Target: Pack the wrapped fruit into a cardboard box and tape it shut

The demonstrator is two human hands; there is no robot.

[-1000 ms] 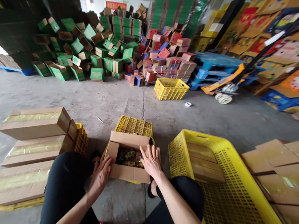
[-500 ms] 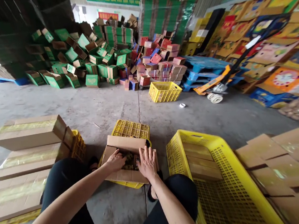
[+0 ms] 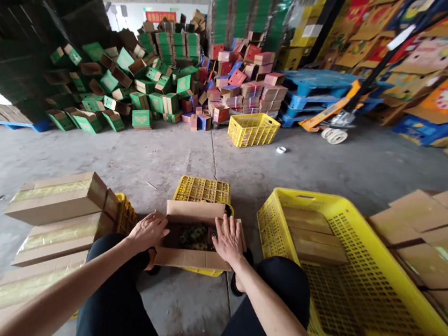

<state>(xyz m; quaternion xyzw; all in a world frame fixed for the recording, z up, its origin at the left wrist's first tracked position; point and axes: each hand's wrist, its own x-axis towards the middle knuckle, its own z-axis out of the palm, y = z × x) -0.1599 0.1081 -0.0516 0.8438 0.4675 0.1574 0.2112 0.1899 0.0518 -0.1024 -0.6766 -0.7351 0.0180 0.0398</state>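
An opened cardboard box (image 3: 194, 258) sits between my knees on a yellow crate, its far flap standing up. Inside it lie dark, mottled yellow-green items (image 3: 193, 237), too blurred to name. My left hand (image 3: 149, 232) is at the box's left side, fingers stretched toward the opening; whether it touches the left flap is unclear. Over the right side of the box, my right hand (image 3: 229, 238) lies flat with its fingers spread and covers part of the right flap.
At left, taped cartons (image 3: 55, 200) are stacked beside my leg. A large yellow crate (image 3: 353, 215) at right holds a few cartons, with more cartons (image 3: 438, 235) beyond. Farther off are a yellow basket (image 3: 254, 130), a pallet jack (image 3: 331, 118) and heaped green boxes (image 3: 141, 119).
My left hand has moved left, from over the box's contents to its left edge, uncovering more of the inside. My right hand stays at the right side. The view has shifted slightly.
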